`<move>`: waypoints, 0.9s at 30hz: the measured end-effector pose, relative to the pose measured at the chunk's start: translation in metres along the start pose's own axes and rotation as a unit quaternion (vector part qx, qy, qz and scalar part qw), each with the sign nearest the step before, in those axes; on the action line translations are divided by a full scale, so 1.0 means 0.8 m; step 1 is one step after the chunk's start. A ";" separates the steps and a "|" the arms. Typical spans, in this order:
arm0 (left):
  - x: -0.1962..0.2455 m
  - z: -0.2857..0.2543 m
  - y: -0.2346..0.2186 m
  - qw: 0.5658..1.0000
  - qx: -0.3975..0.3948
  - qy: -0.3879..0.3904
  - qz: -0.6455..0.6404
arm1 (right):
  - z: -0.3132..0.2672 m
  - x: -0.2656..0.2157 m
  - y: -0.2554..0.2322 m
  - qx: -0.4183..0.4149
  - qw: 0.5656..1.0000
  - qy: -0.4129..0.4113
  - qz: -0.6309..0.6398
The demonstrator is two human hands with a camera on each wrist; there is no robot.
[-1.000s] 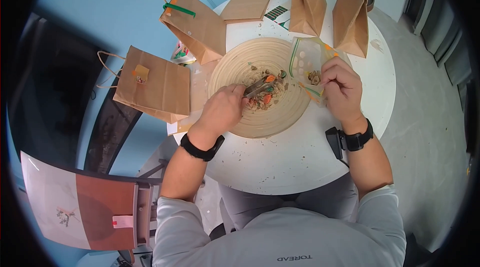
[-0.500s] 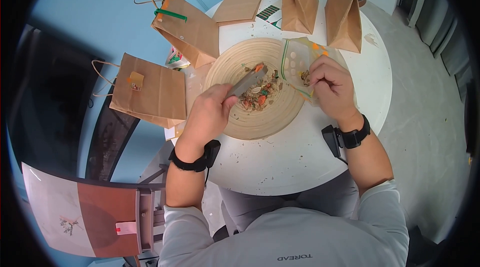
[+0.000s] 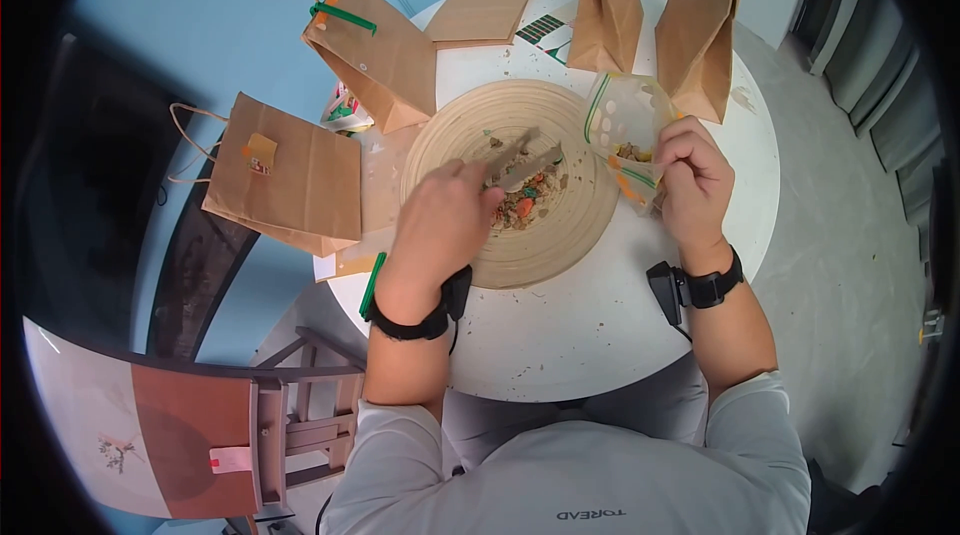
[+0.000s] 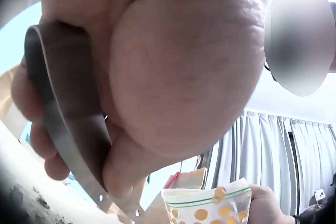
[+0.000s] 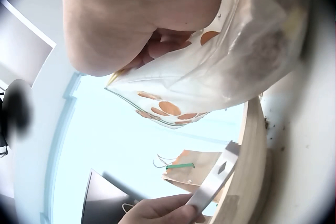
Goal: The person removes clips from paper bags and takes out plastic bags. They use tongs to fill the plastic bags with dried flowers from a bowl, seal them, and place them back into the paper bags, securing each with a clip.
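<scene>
My left hand (image 3: pixel 442 225) grips metal tongs (image 3: pixel 522 167) over a round ridged wooden plate (image 3: pixel 440 135). Under the tong tips lies a loose pile of dried bits (image 3: pixel 525 203), with orange and green pieces among them. My right hand (image 3: pixel 697 180) pinches the edge of a zip bag (image 3: pixel 640 105) with dots, which holds some bits, at the plate's right side. In the left wrist view the bent metal of the tongs (image 4: pixel 68 103) lies between fingers and thumb. The right wrist view shows the bag (image 5: pixel 210 77) hanging from my fingers, with the tongs (image 5: pixel 215 176) below it.
Brown paper bags stand at the left (image 3: pixel 290 175), back left (image 3: pixel 375 55) and back right (image 3: pixel 605 10), (image 3: pixel 697 35). A flat paper bag (image 3: pixel 485 10) lies at the back. Crumbs dot the white table (image 3: pixel 560 345). A green strip (image 3: pixel 372 283) is beside my left wrist.
The tongs lifted from the pile with an orange piece, then moved back over it, their two arms now apart. My left hand has turned. The zip bag shifted slightly right and stays in my right hand.
</scene>
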State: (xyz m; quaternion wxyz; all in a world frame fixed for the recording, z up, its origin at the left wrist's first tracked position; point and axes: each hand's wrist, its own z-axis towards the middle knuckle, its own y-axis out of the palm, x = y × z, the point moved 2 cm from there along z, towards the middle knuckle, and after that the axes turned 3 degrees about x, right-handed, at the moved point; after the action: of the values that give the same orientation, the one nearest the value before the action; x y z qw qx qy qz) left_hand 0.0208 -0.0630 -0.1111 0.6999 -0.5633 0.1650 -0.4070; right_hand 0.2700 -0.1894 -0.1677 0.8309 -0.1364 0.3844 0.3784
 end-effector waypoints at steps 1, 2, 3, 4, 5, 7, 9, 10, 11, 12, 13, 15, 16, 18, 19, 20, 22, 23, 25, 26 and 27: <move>0.003 0.000 0.008 1.000 -0.030 -0.004 0.004 | 0.000 0.001 0.001 -0.007 1.000 -0.003 -0.003; 0.005 0.001 0.012 0.999 -0.043 -0.001 0.009 | -0.001 0.001 0.001 -0.013 1.000 -0.006 -0.007; 0.007 0.001 0.015 0.998 -0.056 0.002 0.014 | -0.002 0.001 0.001 -0.018 1.000 -0.002 -0.008; 0.009 0.001 0.018 0.997 -0.069 0.005 0.019 | -0.002 0.000 0.001 -0.023 1.000 0.001 -0.008; 0.010 0.001 0.020 0.998 -0.060 0.009 0.019 | -0.002 0.000 0.002 -0.027 1.000 0.003 -0.008; 0.007 0.001 0.024 0.999 -0.042 0.018 0.022 | -0.003 0.002 0.003 -0.029 1.000 -0.001 -0.002; 0.005 0.001 0.029 0.999 -0.038 0.023 0.009 | -0.003 0.003 0.005 -0.035 0.999 -0.002 0.002; 0.004 0.001 0.032 0.999 -0.035 0.024 0.002 | -0.003 0.002 0.005 -0.040 0.999 -0.001 0.002; 0.003 0.001 0.036 0.999 -0.031 0.024 0.001 | -0.003 0.001 0.005 -0.045 0.999 0.000 0.001; 0.003 0.001 0.039 0.999 -0.027 0.024 -0.001 | -0.003 0.002 0.005 -0.046 0.999 0.000 0.002; 0.002 0.001 0.041 0.999 -0.024 0.024 -0.002 | -0.004 0.003 0.006 -0.047 0.999 -0.001 0.002; 0.000 0.001 0.045 0.999 -0.012 0.037 -0.006 | -0.004 0.003 0.006 -0.047 0.999 0.001 0.002; -0.001 0.001 0.045 0.999 -0.006 0.043 -0.006 | -0.004 0.003 0.006 -0.047 0.999 0.002 0.004; -0.002 0.001 0.046 0.999 -0.019 0.043 -0.010 | -0.004 0.004 0.006 -0.047 0.999 0.001 0.007; -0.002 0.002 0.046 0.999 -0.026 0.044 -0.012 | -0.004 0.005 0.005 -0.049 0.999 -0.001 0.007; -0.002 0.003 0.046 0.999 -0.028 0.041 -0.016 | -0.003 0.006 0.005 -0.050 0.999 -0.004 0.006; -0.002 0.002 0.047 0.999 -0.033 0.036 -0.025 | -0.004 0.004 0.005 -0.046 0.999 0.000 0.005; -0.002 0.002 0.045 0.999 -0.022 0.033 -0.032 | -0.004 0.004 0.005 -0.043 0.999 0.002 0.005; -0.004 0.003 0.036 0.999 -0.001 0.031 -0.044 | -0.003 0.004 0.004 -0.040 0.999 0.004 0.002; -0.007 0.003 0.029 0.998 0.016 0.037 -0.053 | -0.004 0.004 0.004 -0.037 0.999 0.006 0.001; -0.011 0.003 0.019 0.997 0.034 0.044 -0.062 | -0.004 0.004 0.004 -0.038 0.999 0.007 -0.002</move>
State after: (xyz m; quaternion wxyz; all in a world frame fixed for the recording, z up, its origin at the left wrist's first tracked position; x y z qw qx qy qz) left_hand 0.0225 -0.0545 -0.1262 0.6840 -0.5299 0.1462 -0.4795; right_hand 0.2672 -0.1871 -0.1723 0.8230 -0.1714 0.3751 0.3906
